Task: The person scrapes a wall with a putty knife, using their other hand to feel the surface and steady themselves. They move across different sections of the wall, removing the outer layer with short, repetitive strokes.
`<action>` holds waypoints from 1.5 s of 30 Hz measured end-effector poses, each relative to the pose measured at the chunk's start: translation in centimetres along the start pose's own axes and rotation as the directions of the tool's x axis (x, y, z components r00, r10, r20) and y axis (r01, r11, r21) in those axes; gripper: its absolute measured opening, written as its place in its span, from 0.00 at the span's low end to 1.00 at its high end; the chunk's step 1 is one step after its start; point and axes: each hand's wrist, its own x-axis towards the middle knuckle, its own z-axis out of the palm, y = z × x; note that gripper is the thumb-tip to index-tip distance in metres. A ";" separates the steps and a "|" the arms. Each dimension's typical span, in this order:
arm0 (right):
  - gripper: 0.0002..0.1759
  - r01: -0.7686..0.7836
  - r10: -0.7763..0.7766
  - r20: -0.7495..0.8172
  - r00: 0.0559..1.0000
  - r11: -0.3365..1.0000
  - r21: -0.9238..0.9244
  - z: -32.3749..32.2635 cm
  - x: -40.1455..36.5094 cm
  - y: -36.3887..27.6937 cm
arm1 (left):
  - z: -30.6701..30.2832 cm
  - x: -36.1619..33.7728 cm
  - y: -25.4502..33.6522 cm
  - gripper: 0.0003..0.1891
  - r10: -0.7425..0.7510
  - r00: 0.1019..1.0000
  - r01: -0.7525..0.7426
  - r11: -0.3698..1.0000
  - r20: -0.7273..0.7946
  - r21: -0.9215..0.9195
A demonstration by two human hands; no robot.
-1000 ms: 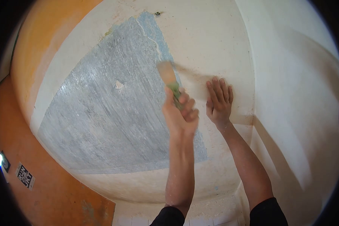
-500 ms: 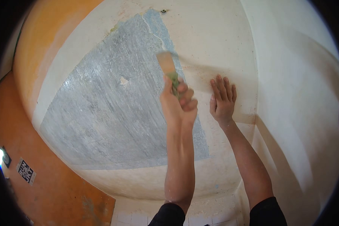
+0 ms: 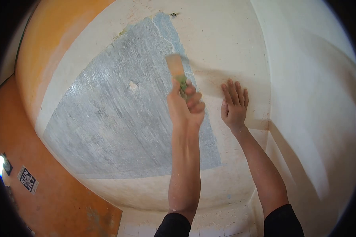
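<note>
Fingers (image 3: pixel 194 103) of the left hand (image 3: pixel 184 110) were clamped around the green handle of a scraper (image 3: pixel 175 66), whose tan blade was held against the right edge of the grey bared patch (image 3: pixel 118 118) in the cream plaster (image 3: pixel 221 35). Just beside it, the right hand (image 3: pixel 234 106) was laid flat on the plaster, fingers slightly apart.
</note>
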 end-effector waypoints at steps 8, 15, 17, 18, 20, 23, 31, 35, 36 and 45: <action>0.30 0.006 -0.006 -0.014 1.000 1.000 0.011 0.0 -0.2 -0.2 | -2.3 -1.8 -1.3 0.18 -0.036 0.999 0.036 0.999 -0.025 0.015; 0.28 -0.006 0.006 0.023 1.000 1.000 0.015 -0.4 0.0 -0.1 | -0.1 -0.5 -0.2 0.18 0.055 0.998 -0.055 0.998 -0.003 0.041; 0.28 0.008 -0.009 0.005 1.000 1.000 0.015 -0.2 0.1 0.1 | -1.1 -1.7 -1.4 0.18 0.013 0.999 -0.013 1.000 -0.036 0.002; 0.28 0.012 -0.012 -0.012 1.000 1.000 0.014 -0.2 0.1 0.0 | -1.1 -1.6 -1.2 0.18 0.014 0.999 -0.014 1.000 -0.031 0.004; 0.28 0.011 -0.011 -0.013 1.000 1.000 0.013 -0.2 0.2 0.3 | -1.0 -1.0 -0.4 0.17 0.023 1.000 -0.023 0.999 -0.011 0.024; 0.29 0.004 -0.004 0.001 1.000 1.000 0.016 -0.1 -0.3 0.0 | 0.3 -0.2 1.0 0.17 0.031 1.000 -0.031 0.999 0.006 0.024; 0.30 0.006 -0.006 0.000 1.000 1.000 0.012 -0.1 -0.1 0.1 | -0.7 -1.0 0.8 0.15 0.001 1.000 -0.001 1.000 -0.014 -0.013; 0.30 -0.005 0.005 -0.005 1.000 1.000 0.006 -0.2 0.3 0.1 | -0.7 -0.6 2.8 0.15 -0.073 0.995 0.074 0.997 0.063 -0.028; 0.30 -0.006 0.006 -0.008 1.000 1.000 0.009 -0.2 0.1 0.1 | -1.0 -0.9 2.6 0.15 -0.076 0.995 0.077 0.997 0.057 -0.020; 0.29 -0.007 0.007 -0.013 1.000 1.000 0.007 -0.1 -0.1 -0.2 | -2.1 -1.9 2.3 0.15 -0.120 0.993 0.120 0.992 0.014 -0.021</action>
